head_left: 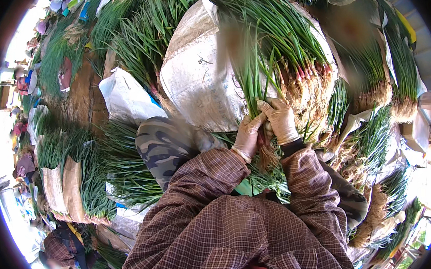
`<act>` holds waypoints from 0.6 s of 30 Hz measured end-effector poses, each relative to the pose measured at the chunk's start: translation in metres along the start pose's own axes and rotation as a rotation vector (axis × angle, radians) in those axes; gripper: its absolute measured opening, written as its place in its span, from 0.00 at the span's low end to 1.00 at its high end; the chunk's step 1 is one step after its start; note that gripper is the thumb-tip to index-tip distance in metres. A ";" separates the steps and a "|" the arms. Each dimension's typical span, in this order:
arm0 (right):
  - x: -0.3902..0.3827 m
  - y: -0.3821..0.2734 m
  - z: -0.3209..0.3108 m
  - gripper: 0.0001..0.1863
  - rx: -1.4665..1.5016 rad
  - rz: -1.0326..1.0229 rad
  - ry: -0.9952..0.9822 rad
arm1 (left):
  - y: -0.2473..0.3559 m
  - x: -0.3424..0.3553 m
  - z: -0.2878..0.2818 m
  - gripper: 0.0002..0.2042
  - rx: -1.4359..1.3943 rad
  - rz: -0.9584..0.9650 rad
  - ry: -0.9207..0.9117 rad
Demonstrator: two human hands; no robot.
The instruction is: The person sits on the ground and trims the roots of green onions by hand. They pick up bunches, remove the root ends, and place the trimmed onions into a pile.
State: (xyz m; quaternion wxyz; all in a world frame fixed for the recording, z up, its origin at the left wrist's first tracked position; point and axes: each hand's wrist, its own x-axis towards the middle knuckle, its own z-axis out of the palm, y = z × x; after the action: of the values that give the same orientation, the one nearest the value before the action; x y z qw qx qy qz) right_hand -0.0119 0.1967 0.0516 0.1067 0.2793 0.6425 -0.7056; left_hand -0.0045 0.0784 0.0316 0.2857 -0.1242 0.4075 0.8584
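Note:
Both of my hands wear thin pale gloves and meet on a small bunch of green onions whose brown roots hang below. My left hand is closed around its lower stems, and my right hand grips it just above, to the right. Behind the hands a larger pile of green onions, with pink bases and pale straw-like roots, lies on a white printed sack. Part of the held bunch is blurred by a smear in the picture.
More bundles of green onions surround me, with white sacks and brown sheets among them. My camouflage-trousered left knee sits left of my hands. Other people are along the left edge.

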 end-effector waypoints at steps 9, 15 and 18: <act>-0.047 0.045 -0.075 0.16 -0.006 -0.249 -0.265 | 0.012 0.010 -0.021 0.10 -0.070 -0.093 0.022; -0.016 0.055 -0.100 0.23 -0.794 -0.496 0.194 | 0.016 0.006 -0.012 0.16 -0.100 -0.119 -0.086; 0.015 0.033 -0.069 0.18 -1.372 -0.599 0.442 | 0.005 0.008 -0.022 0.16 -0.091 -0.206 -0.161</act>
State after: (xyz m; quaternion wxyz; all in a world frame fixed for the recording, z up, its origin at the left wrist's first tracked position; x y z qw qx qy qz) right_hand 0.0102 0.2614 0.0148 -0.0701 0.0995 0.9895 -0.0774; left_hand -0.0140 0.0622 0.0175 0.3980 -0.1089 0.3291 0.8494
